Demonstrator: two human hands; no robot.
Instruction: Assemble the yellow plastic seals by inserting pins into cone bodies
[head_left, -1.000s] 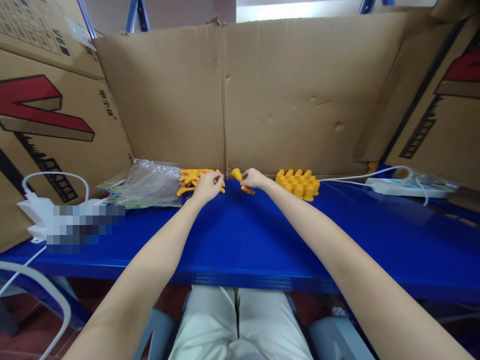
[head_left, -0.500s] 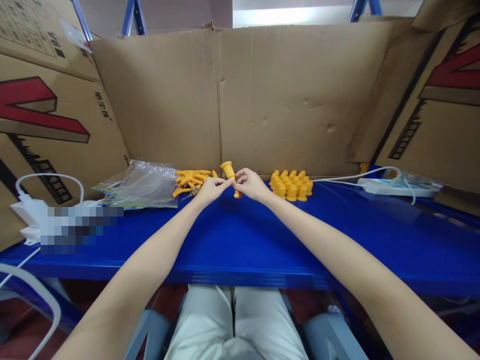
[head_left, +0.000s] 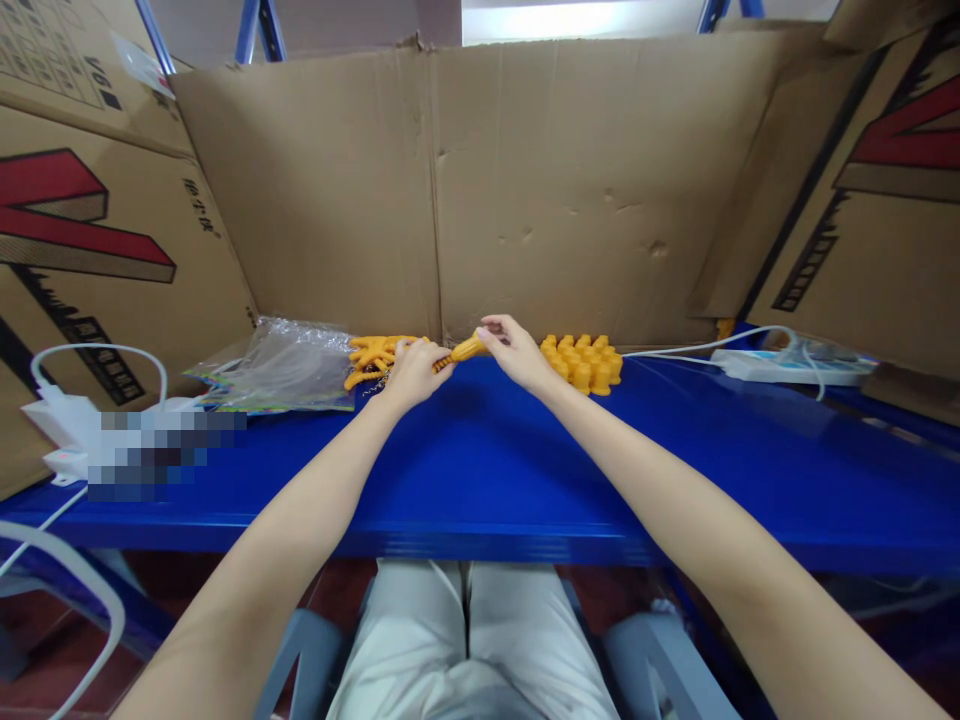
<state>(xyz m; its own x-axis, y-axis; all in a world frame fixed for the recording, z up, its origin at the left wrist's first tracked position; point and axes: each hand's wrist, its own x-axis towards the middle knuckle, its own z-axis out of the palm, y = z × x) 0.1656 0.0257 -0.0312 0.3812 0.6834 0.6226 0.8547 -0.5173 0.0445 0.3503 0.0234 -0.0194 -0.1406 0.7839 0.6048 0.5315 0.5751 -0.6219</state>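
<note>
Both my hands meet over the back of the blue table, at either end of an orange-yellow plastic piece (head_left: pixel 469 348). Its narrow ribbed end (head_left: pixel 443 362) is gripped by my left hand (head_left: pixel 411 376), fingers closed. My right hand (head_left: pixel 519 354) pinches the wider, fluted end between thumb and fingers. The piece lies nearly level, pointing left to right. Behind my left hand is a heap of orange claw-shaped or branched pieces (head_left: pixel 371 352) with small chains. Beside my right hand, several orange cup-like pieces (head_left: pixel 581 362) stand grouped in rows.
Clear plastic bags (head_left: pixel 277 365) lie left of the heap. Cardboard walls (head_left: pixel 562 190) close off the back and sides. A white power strip (head_left: pixel 795 368) with cables sits at right, and a white plug block (head_left: pixel 64 430) at left. The blue table (head_left: pixel 480 480) has its front edge above my lap.
The orange piece has tipped from upright to nearly level, its wide end now toward my right hand. My left hand has shifted its grip to the ribbed end.
</note>
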